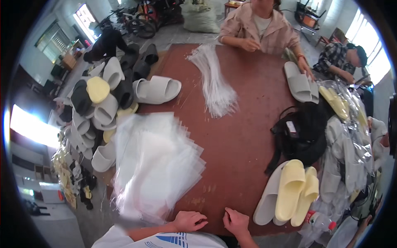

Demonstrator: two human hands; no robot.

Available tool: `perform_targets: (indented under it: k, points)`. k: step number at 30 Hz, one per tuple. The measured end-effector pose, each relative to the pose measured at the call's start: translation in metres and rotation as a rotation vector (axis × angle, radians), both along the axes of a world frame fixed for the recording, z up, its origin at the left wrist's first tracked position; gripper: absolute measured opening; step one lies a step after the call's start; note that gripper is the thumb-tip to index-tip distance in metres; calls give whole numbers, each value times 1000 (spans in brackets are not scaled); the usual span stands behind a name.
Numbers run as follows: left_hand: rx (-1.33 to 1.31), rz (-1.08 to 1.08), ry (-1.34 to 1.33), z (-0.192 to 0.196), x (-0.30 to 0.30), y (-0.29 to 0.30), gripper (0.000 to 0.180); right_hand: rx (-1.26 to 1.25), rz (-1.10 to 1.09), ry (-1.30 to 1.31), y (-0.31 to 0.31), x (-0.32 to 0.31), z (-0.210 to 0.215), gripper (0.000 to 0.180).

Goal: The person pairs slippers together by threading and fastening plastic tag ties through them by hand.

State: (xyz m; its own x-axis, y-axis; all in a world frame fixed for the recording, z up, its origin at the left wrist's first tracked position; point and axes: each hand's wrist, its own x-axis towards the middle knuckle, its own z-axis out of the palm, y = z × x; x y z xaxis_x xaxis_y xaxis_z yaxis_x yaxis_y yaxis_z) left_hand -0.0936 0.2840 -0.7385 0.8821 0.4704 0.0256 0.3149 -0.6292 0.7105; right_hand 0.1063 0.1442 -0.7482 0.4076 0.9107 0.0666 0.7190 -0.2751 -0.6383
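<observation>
At the table's near edge, my left hand [188, 221] rests with its fingers curled in and nothing visible in them. My right hand [237, 222] lies a short way to its right, also loosely closed and apparently holding nothing. Just beyond my left hand, a fanned stack of clear plastic bags [159, 161] covers the table's left side. To the right of my right hand are a pair of yellow slippers [290, 190] and a pair of grey slippers [266, 200], the yellow lying partly over the grey. Neither hand touches the bags or slippers.
A bundle of thin white strips [215, 82] lies on the brown table [244, 136]. Slippers are heaped at left [106, 109]. A black backpack [304, 132], bagged slippers [347, 144] and a plastic bottle [318, 220] line the right. Across, a co-worker's hand [305, 68] touches grey slippers [297, 82].
</observation>
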Motion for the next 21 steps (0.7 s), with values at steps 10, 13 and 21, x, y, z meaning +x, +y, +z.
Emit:
perform_targets:
  k: [10, 13, 21]
  points:
    - [19, -25, -131, -43, -52, -55, 18, 46, 104, -79, -59, -52, -22, 25]
    - [87, -36, -173, -50, -74, -71, 19, 19, 132, -177, -67, -77, -20, 21]
    - [278, -163, -195, -77, -159, -108, 28, 65, 108, -412, -92, -189, -30, 20]
